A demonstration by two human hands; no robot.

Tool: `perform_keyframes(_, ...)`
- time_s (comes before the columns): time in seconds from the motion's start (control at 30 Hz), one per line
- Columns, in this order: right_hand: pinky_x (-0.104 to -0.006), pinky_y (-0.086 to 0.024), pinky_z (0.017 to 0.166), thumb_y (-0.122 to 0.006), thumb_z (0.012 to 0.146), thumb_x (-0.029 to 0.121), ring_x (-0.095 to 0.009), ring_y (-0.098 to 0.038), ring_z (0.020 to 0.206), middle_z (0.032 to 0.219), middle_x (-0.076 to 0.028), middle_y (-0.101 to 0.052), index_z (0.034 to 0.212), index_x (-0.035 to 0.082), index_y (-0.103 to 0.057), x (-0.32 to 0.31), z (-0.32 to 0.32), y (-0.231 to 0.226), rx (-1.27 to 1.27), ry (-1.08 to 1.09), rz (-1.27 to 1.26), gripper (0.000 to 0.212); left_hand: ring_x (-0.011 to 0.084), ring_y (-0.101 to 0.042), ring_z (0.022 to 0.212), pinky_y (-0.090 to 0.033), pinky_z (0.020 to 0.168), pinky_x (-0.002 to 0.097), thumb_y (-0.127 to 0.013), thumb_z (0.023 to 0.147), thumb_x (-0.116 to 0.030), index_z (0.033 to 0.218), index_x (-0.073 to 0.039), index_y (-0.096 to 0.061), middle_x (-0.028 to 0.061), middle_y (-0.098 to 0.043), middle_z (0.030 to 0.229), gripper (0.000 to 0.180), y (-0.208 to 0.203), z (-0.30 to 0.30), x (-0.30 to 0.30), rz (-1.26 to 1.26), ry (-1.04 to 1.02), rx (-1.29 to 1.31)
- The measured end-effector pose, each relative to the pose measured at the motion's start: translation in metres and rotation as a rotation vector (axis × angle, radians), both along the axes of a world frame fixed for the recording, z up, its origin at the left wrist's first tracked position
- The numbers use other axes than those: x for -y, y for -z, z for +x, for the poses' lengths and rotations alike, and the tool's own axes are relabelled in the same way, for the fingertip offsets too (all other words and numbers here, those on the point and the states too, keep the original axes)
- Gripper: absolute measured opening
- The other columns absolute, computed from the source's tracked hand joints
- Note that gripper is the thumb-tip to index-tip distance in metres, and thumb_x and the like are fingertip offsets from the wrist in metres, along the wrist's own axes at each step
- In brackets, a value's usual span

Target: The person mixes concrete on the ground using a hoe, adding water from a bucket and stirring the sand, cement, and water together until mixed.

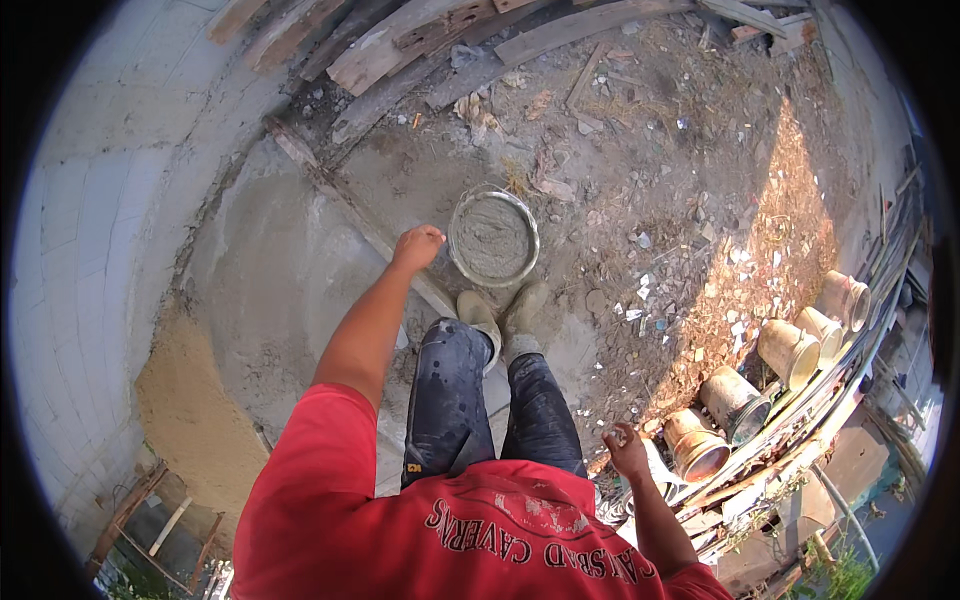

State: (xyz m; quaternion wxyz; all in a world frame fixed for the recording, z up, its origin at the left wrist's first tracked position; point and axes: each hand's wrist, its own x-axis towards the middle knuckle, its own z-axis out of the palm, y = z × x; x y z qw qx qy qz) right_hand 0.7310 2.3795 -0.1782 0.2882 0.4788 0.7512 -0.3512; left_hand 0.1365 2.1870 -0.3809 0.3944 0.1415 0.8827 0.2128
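A round bucket [455,235] full of wet grey mortar [493,238] stands on the ground just ahead of my boots. My left hand [419,247] hovers to the left of its rim, apart from it, with the fingers curled together and nothing visible in them. A thin wire handle [487,187] lies along the bucket's far rim. My right hand [626,450] hangs low at my right side, loosely bent with a gap between thumb and fingers. It appears to hold nothing, and the nearest things are the used buckets beyond it.
Several dirty buckets [788,354] lie in a row at the right, beside long poles [800,455]. A plank [345,205] edges the wet concrete patch [265,260] on the left. Sand [190,410] is heaped by the block wall [85,250]. Boards [400,45] are stacked at the far side.
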Motion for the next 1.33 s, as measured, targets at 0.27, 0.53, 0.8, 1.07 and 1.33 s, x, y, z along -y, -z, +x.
perform_keyframes(0.27, -0.0502, -0.044, 0.097, -0.064, 0.095, 0.029, -0.045, -0.054, 0.114, 0.121, -0.027, -0.057, 0.123, -0.002, -0.054, 0.093, -0.089, 0.009, -0.028, 0.187, 0.107, 0.043, 0.0358, -0.053, 0.127, -0.043, 0.105, 0.0451, -0.067, 0.089, -0.037, 0.133, -0.009, -0.058, 0.0173, -0.058, 0.136, 0.052, 0.168, -0.053, -0.125, -0.142, 0.327, -0.106)
perform_keyframes(0.53, -0.0482, -0.044, 0.098, -0.055, 0.097, 0.026, -0.043, -0.055, 0.112, 0.118, -0.026, -0.057, 0.127, -0.004, -0.050, 0.102, -0.182, 0.043, 0.030, 0.295, 0.038, 0.042, 0.0427, -0.061, 0.111, -0.048, 0.095, 0.0507, -0.063, 0.092, -0.047, 0.119, -0.005, -0.061, 0.0235, -0.067, 0.115, 0.050, 0.236, -0.027, -0.134, -0.144, 0.231, -0.064)
perform_keyframes(0.8, -0.0361, -0.050, 0.063, -0.061, 0.099, 0.030, -0.025, -0.066, 0.069, 0.078, -0.012, -0.067, 0.100, 0.000, -0.059, -0.014, -0.139, 0.050, -0.064, 0.620, 0.048, 0.030, 0.0400, -0.059, 0.121, -0.046, 0.102, 0.0441, -0.066, 0.083, -0.056, 0.118, 0.003, -0.068, 0.0279, -0.063, 0.125, 0.068, 0.149, 0.063, -0.124, -0.171, 0.669, 0.465)
perform_keyframes(1.07, -0.0341, -0.057, 0.061, -0.058, 0.098, 0.033, -0.023, -0.073, 0.072, 0.083, -0.014, -0.073, 0.099, -0.004, -0.065, -0.054, 0.154, 0.077, 0.153, 0.703, -0.202, 0.037, 0.0187, -0.057, 0.055, -0.042, 0.050, 0.0370, -0.069, 0.088, -0.042, 0.079, -0.003, -0.069, 0.0070, -0.062, 0.067, 0.040, 0.002, 0.029, -0.184, -0.269, -0.148, 0.677)
perform_keyframes(1.33, -0.0436, -0.057, 0.082, -0.052, 0.088, 0.025, -0.032, -0.073, 0.086, 0.087, -0.020, -0.073, 0.086, 0.001, -0.075, -0.170, 0.203, 0.055, 0.379, 0.682, -0.018, 0.033, 0.0178, -0.029, 0.041, -0.028, 0.044, 0.0365, -0.066, 0.088, -0.034, 0.063, -0.019, -0.036, -0.0014, -0.027, 0.051, 0.041, -0.186, 0.018, -0.293, -0.094, -0.394, 0.493)
